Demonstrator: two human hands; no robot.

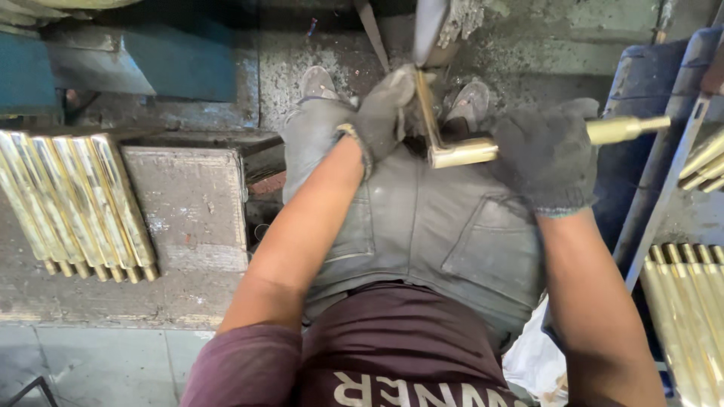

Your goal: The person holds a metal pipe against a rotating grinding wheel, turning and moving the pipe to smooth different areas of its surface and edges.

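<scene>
An L-shaped brass pipe fitting (460, 153) lies across my lap, its long arm running right to a threaded end (630, 129) and its thin arm rising toward a grey machine part (431, 30) above. My left hand (387, 109), in a dark grey glove, grips the thin upright arm near the top. My right hand (547, 154), also gloved, is closed around the horizontal arm just right of the bend. My grey trousers and shoes (469, 102) show below the fitting.
Several finished brass pieces (75, 200) lie in a row on a grey bench at left, beside a concrete block (192, 203). More brass pieces (690, 301) lie at lower right, under a blue rack (656, 83). Metal shavings cover the floor ahead.
</scene>
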